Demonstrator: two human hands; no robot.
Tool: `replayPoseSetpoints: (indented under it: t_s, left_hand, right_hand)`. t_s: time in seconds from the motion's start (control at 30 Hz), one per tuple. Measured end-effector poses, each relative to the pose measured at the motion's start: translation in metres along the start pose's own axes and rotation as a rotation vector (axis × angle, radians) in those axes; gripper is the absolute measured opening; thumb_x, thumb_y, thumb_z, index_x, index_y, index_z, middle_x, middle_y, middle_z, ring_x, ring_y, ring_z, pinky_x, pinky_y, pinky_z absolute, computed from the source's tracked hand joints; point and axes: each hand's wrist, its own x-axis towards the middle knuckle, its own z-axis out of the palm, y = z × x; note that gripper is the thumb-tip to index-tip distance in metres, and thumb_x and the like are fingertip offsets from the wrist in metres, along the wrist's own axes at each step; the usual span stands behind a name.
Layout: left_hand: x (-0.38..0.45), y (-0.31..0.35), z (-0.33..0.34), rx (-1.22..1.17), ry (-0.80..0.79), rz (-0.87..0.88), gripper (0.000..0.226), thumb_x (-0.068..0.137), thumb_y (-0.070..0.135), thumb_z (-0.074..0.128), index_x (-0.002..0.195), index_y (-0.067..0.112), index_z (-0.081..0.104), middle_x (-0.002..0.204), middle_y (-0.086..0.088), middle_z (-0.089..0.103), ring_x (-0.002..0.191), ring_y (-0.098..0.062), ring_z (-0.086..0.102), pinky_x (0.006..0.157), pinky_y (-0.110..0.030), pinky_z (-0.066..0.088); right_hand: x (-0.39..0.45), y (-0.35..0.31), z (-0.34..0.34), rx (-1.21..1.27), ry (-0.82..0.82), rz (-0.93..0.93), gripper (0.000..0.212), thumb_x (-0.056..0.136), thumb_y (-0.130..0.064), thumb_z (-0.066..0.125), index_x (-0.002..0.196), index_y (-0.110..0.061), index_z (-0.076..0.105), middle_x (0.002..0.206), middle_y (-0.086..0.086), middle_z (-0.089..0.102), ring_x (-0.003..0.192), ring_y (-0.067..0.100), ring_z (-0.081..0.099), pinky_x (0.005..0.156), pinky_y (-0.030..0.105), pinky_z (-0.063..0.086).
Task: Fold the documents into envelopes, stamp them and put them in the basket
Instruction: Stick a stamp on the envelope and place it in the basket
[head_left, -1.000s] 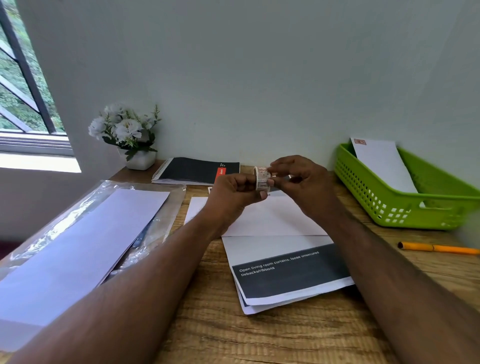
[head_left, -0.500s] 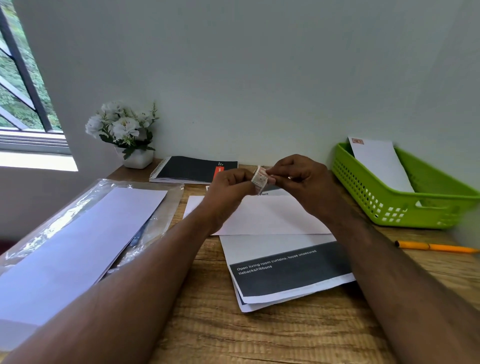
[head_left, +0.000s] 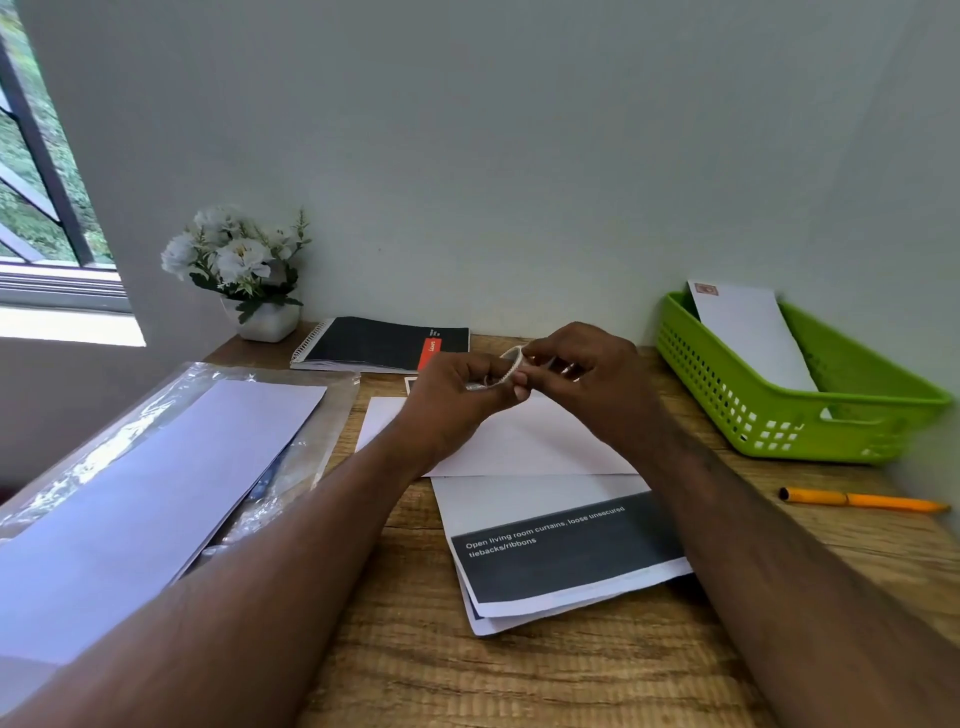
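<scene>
A: What do the fingers have?

B: Both hands meet above the desk (head_left: 415, 649). The left hand (head_left: 452, 395) and the right hand (head_left: 576, 374) each pinch a small perforated stamp strip (head_left: 511, 364), fingers curled tight round it, the strip arching between them. It looks like a stamp is being torn or peeled off.

A: And the envelope?

B: A white envelope (head_left: 524, 441) lies flat on the desk right under the hands, unstamped as far as one can tell. Nearer the person, documents (head_left: 561, 551) lie in a loose stack, partly tucked under the envelope's near edge. To the right, the green basket (head_left: 779, 410) already holds one stamped envelope (head_left: 748, 332) leaning against the wall.

A: What could go wrong?

B: The strip is small and thin. An uneven pull could tear across the stamp rather than along the perforation. If it is adhesive, it may curl and stick to a fingertip, or land crooked on the envelope.

A: Anything else nearby?

B: A pen (head_left: 862, 501) lies by the desk's right edge; a forearm sweep could roll it off. To the left lies a plastic sleeve (head_left: 291, 457) of paper, behind it a notebook (head_left: 374, 343) and a flower pot (head_left: 260, 317).
</scene>
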Motion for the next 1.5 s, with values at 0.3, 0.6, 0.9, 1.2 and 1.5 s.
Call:
replayPoseSetpoints:
  t_s: [0.3, 0.6, 0.9, 1.2, 1.5]
  left_hand:
    - [-0.001, 0.001, 0.001, -0.030, 0.000, 0.014, 0.015, 0.082, 0.022, 0.075, 0.097, 0.023, 0.076, 0.087, 0.020, 0.072, 0.099, 0.010, 0.062, 0.081, -0.006, 0.041]
    - [0.000, -0.003, 0.004, 0.009, 0.067, 0.046, 0.018, 0.082, 0.023, 0.075, 0.099, 0.017, 0.077, 0.092, 0.008, 0.075, 0.091, -0.001, 0.067, 0.080, -0.007, 0.045]
    - [-0.001, 0.000, 0.004, -0.030, 0.100, 0.039, 0.017, 0.081, 0.026, 0.075, 0.095, 0.016, 0.078, 0.084, 0.005, 0.076, 0.081, -0.010, 0.069, 0.075, -0.019, 0.051]
    - [0.000, -0.002, 0.002, -0.012, 0.139, 0.032, 0.018, 0.082, 0.029, 0.075, 0.091, 0.013, 0.078, 0.072, -0.009, 0.072, 0.062, -0.016, 0.057, 0.058, -0.020, 0.044]
    - [0.002, -0.005, 0.002, 0.019, 0.125, 0.022, 0.013, 0.080, 0.027, 0.077, 0.086, 0.015, 0.078, 0.069, -0.015, 0.068, 0.060, -0.018, 0.051, 0.058, -0.029, 0.041]
  right_hand:
    - [0.001, 0.001, 0.001, -0.075, 0.008, -0.050, 0.014, 0.086, -0.023, 0.068, 0.096, -0.017, 0.076, 0.086, -0.003, 0.070, 0.074, 0.003, 0.058, 0.064, 0.021, 0.049]
    - [0.000, 0.000, 0.006, -0.038, 0.050, -0.062, 0.013, 0.083, -0.021, 0.072, 0.094, -0.013, 0.075, 0.086, 0.000, 0.070, 0.076, 0.009, 0.063, 0.063, 0.032, 0.054]
    - [0.003, -0.009, 0.008, 0.152, 0.080, 0.185, 0.006, 0.083, -0.012, 0.070, 0.079, -0.016, 0.069, 0.076, -0.008, 0.063, 0.065, 0.004, 0.055, 0.057, 0.017, 0.046]
    - [0.002, -0.010, 0.006, 0.395, 0.056, 0.395, 0.006, 0.079, -0.019, 0.077, 0.083, -0.019, 0.072, 0.084, -0.002, 0.069, 0.068, 0.017, 0.061, 0.052, 0.029, 0.051]
    - [0.004, -0.014, 0.010, 0.368, 0.113, 0.372, 0.012, 0.079, -0.008, 0.073, 0.076, -0.017, 0.067, 0.080, -0.002, 0.064, 0.065, 0.004, 0.055, 0.056, 0.020, 0.046]
